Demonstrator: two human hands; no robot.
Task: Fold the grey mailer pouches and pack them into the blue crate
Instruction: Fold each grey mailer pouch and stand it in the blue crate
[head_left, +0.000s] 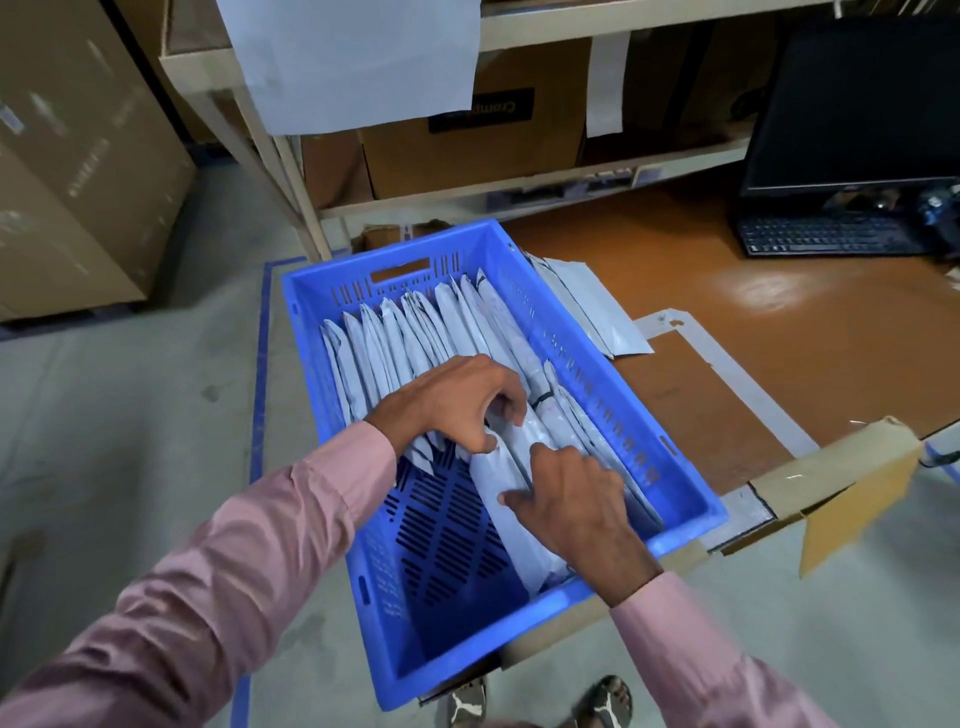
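Pouches (415, 332) of thin grey film are being stood on edge in a row along the far end of the blue crate (691, 512), which is sitting at the left edge of the brown tabletop (779, 332). One more folded pouch (511, 480) is being worked in along the crate's right wall, lying lengthwise towards the near end. The left hand (462, 400) is being curled over the row and the top of this pouch, fingers bent round the film; the right hand (571, 493) is being pressed on its near part, thumb and fingers pinching the fold — neither grip is wide open.

By the look of it, each pouch is being treated as light, limp and slick: the film is likely to spring open and slide unless the crease is being held. The folded edge is judged the best place for a grip, with the other hand bracing the standing row so it is not toppling into the bare slotted floor of the crate. Further unfolded pouches (587, 306) are lying flat on the tabletop — just beyond the crate's right wall.
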